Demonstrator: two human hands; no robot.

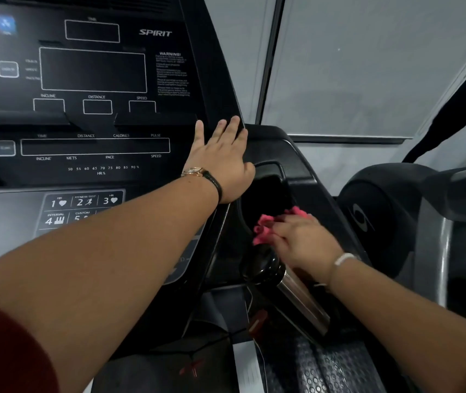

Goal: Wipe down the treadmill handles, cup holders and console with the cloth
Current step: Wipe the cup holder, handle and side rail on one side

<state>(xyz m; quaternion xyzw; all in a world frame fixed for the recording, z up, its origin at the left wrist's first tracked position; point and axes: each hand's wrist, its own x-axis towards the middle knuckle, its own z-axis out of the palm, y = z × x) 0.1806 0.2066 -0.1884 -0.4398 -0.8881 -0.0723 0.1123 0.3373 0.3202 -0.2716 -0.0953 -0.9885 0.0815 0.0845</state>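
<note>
The big black console (84, 80) fills the left side, and its right edge runs up toward 12 o'clock. The left hand (220, 163) lies flat on that edge, fingers straight and close together, holding nothing. Just beside it, at 4 o'clock, is the cup holder (281, 173), a deep dark hole with a raised rim. At the hole's 6 o'clock side, the right hand (302, 242) curls its fingers around the bunched-up pink cloth (264, 229). Just under the cloth sits the handle (297, 293), black on top and shiny lower down. Another machine (382, 217) stands near at 3 o'clock, with a gap between.
</note>
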